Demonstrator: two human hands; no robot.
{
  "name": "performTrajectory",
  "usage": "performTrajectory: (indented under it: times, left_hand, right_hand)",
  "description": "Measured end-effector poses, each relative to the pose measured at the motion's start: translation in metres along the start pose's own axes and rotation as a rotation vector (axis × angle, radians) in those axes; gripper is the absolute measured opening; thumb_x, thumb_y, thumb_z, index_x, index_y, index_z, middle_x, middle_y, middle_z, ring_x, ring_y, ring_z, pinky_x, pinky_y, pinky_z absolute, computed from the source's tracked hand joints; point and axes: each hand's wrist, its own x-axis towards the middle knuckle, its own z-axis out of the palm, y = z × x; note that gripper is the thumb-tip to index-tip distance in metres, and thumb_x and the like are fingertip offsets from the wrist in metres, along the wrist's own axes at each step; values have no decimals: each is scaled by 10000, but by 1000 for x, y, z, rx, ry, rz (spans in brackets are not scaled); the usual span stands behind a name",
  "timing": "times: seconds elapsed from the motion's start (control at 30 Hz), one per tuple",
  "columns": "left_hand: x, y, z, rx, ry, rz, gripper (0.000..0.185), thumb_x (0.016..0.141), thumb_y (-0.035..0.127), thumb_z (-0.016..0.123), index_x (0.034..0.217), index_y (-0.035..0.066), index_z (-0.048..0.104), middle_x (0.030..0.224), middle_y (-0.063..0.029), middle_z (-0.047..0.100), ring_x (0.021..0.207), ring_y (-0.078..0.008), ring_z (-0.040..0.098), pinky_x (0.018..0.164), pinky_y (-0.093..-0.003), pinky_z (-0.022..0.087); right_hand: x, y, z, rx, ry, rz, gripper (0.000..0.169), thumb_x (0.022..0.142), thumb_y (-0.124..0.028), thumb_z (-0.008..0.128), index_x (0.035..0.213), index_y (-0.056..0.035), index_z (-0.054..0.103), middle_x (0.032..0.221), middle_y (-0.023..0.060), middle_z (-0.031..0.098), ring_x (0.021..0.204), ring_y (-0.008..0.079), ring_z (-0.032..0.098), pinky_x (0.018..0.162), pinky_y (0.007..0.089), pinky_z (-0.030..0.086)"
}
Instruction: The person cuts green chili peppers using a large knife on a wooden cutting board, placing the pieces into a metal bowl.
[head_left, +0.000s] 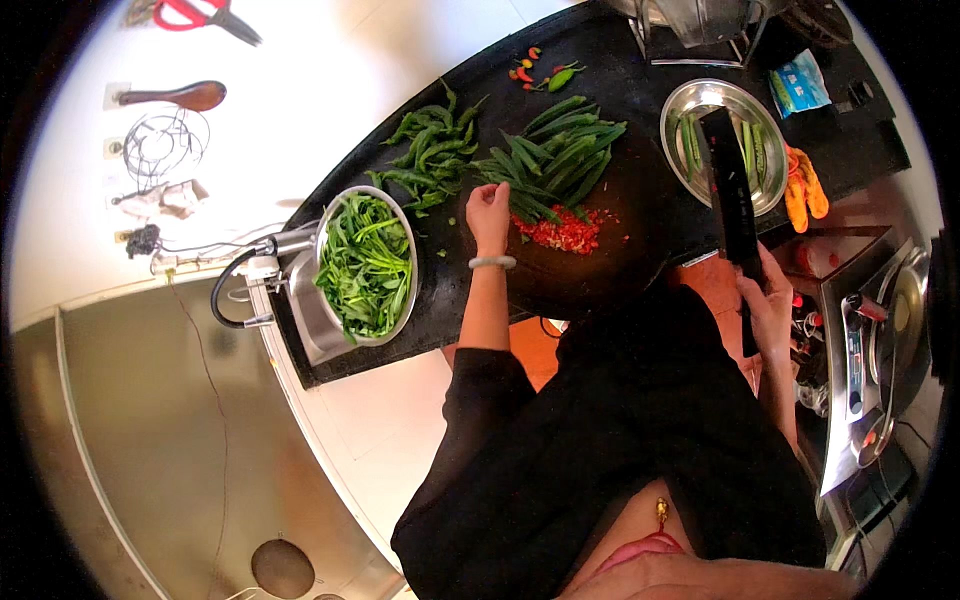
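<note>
Okra pods (562, 154) lie in a pile across a round dark cutting board (630, 217). Chopped red chili (566, 231) sits just below them on the board. My left hand (489, 214), with a bracelet at the wrist, is at the lower left edge of the okra, fingers curled; whether it pinches a pod is unclear. My right hand (765, 300) grips the handle of a dark broad-bladed cleaver (726, 176), its blade raised over an oval metal plate (671, 101). A few okra pods (757, 154) lie on that plate, partly hidden by the blade.
Left of the board are green peppers (431, 154) and a bowl of leafy greens (366, 262) by the sink (304, 300). Small chilies (523, 75) lie behind the okra. Orange gloves (806, 191) and a blue packet (801, 84) are at right, near a metal rack (697, 62).
</note>
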Motion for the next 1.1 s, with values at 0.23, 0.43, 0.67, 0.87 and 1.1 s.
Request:
performTrajectory:
  times: [0.23,0.43,0.67,0.87,1.1]
  left_hand:
    - [18,11,21,-145,-44,-303,259,850,258,715,820,27,601,727,-51,571,608,-180,524,570,-391,467]
    - [2,47,2,-696,13,-407,199,871,189,667,828,47,534,706,-29,496,579,-144,481,561,-340,473]
    - [-35,34,-68,-703,-123,-127,95,882,74,593,908,28,513,768,-60,577,604,-168,591,562,-296,504]
    - [-96,-55,-71,142,-128,141,136,834,81,674,909,28,573,725,-22,563,616,-109,539,557,-262,442]
    - [-121,-66,-55,291,42,316,253,763,111,761,951,41,606,903,-93,592,911,-277,562,786,-372,454]
  right_hand:
    - [-7,-14,18,16,-95,58,532,853,8,575,1372,30,464,1034,22,629,775,48,531,663,191,448]
    - [-8,-13,18,20,-116,78,519,854,0,582,1361,27,476,968,12,619,716,52,520,597,194,432]
    - [-3,-17,34,-92,-186,101,517,864,-4,567,1370,13,465,756,-15,557,570,47,485,501,203,405]
    - [7,-25,64,-340,-550,97,531,851,-58,624,1360,-10,484,1187,112,621,952,174,604,788,288,489]
    - [17,-22,119,-423,-845,-176,496,848,-68,602,1331,-21,499,1198,206,621,1105,325,608,942,376,465]
